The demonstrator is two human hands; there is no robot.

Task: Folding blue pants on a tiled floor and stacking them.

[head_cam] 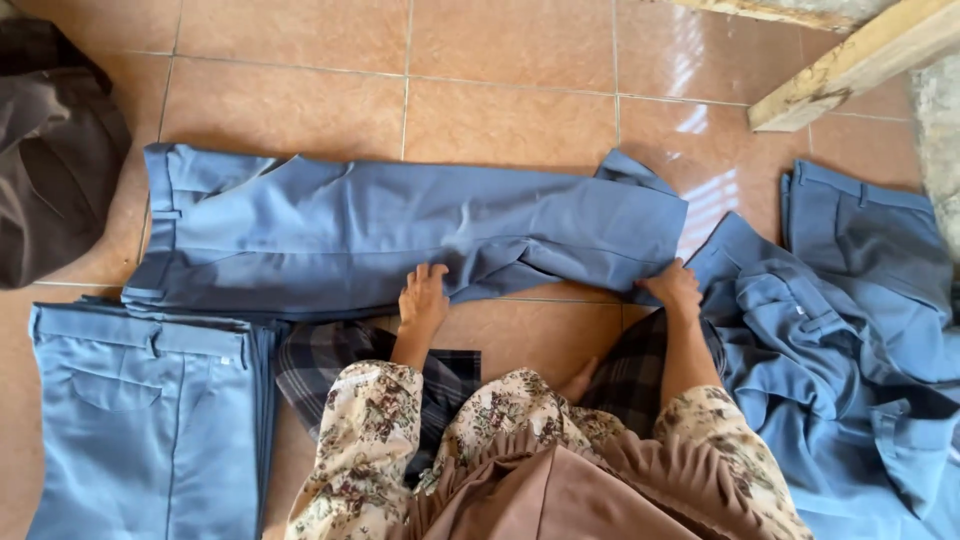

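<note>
A pair of blue-grey trousers (400, 235) lies stretched sideways across the tiled floor (500, 120) in the middle of the frame, waistband at the left, leg ends at the right. The left hand (424, 298) rests at the lower centre on the near edge of these trousers, palm down, fingers spread a little and lying flat on the cloth rather than clenched around it. The right hand (672, 285), right of centre, sits at the hem end of the legs; its fingers curl over the fabric edge, though whether they pinch the cloth or merely press on it cannot be told from this angle. The two hands are well apart, one at mid-leg and one at the hem.

At the lower left a folded stack of trousers (150, 420) of the same colour lies just beside the person's floral sleeve. On the right side a loose heap of blue trousers (850, 340) spreads toward the lower corner. A dark brown garment (50, 150) occupies the upper left, and a wooden plank (850, 65) crosses the upper right corner.
</note>
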